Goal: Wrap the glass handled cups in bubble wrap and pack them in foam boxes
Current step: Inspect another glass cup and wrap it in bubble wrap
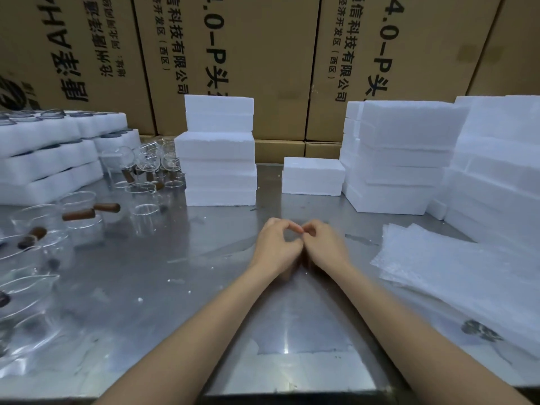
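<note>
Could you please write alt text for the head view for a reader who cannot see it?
Two bare hands, left and right, meet fingertip to fingertip on a steel table, holding nothing visible. Glass cups stand left, bubble wrap lies right, foam boxes are stacked behind.

A: Arms?
B: Both bare forearms reaching forward, converging at centre.
A: Hands?
B: Left hand (274,247) and right hand (324,244) side by side, fingers curled, thumb and index tips meeting. Nothing visibly held.
</note>
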The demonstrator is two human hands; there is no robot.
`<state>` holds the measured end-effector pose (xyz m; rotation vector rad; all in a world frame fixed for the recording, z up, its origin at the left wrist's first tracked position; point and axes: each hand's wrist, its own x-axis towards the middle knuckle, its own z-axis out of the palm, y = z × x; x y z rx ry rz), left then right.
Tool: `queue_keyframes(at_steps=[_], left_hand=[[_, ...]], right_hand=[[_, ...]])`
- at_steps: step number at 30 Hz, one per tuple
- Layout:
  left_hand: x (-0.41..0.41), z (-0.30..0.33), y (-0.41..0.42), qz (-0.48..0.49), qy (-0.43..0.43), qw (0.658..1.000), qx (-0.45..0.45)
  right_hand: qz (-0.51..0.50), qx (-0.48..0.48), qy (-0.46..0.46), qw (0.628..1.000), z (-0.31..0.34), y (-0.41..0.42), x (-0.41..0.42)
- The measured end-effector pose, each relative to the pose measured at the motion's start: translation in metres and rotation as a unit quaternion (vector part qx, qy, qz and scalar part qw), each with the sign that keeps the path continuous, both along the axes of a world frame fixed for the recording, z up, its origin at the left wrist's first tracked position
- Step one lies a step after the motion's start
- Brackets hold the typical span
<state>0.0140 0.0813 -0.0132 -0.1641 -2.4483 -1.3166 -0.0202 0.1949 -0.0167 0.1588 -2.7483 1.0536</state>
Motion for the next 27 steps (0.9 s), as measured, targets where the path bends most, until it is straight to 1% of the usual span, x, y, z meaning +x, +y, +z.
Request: queue_keyframes(at_steps=[4,6,8,10,12,14,16,17,18,19,21,23,25,27], left_hand=[[0.032,-0.003,-0.009,-0.023,-0.007,0.994,-0.108],[0.048,0.003,-0.016,-0.013,-0.032,0.977,-0.212],[0.064,0.013,-0.029,0.042,-0.046,0.947,-0.316],[0.085,0.022,-0.049,0.130,-0.023,0.928,-0.347],[0.109,0.028,-0.075,0.214,0.031,0.919,-0.329],[0.135,0.029,-0.101,0.288,0.101,0.909,-0.283],[0.158,0.021,-0.127,0.361,0.178,0.879,-0.255],[0.167,0.014,-0.142,0.386,0.202,0.868,-0.238],[0.175,0.007,-0.154,0.402,0.204,0.867,-0.213],[0.180,0.001,-0.166,0.411,0.185,0.874,-0.182],[0.183,-0.011,-0.188,0.423,0.120,0.889,-0.128],[0.183,-0.018,-0.200,0.441,0.073,0.890,-0.087],[0.181,-0.016,-0.202,0.453,0.053,0.887,-0.067],[0.180,-0.015,-0.198,0.465,0.061,0.879,-0.084]], right_hand=[[0.040,0.037,0.017,0.998,-0.005,0.004,0.011],[0.048,0.020,0.016,0.999,-0.004,0.007,0.012],[0.045,-0.008,0.015,0.999,-0.004,0.008,0.011],[0.041,-0.014,0.017,0.999,-0.004,0.009,0.009],[0.037,-0.014,0.020,0.999,-0.004,0.009,0.007],[0.035,-0.017,0.023,0.999,-0.004,0.009,0.005],[0.035,-0.016,0.025,0.999,-0.004,0.009,0.004],[0.035,-0.016,0.024,0.999,-0.004,0.008,0.004],[0.034,-0.016,0.024,0.999,-0.004,0.008,0.005],[0.032,-0.016,0.023,0.999,-0.004,0.007,0.005],[0.032,-0.015,0.022,0.999,-0.004,0.007,0.005],[0.033,-0.011,0.023,0.999,-0.003,0.008,0.006],[0.036,-0.015,0.022,0.999,-0.003,0.008,0.006],[0.039,-0.018,0.019,0.999,-0.003,0.008,0.006]])
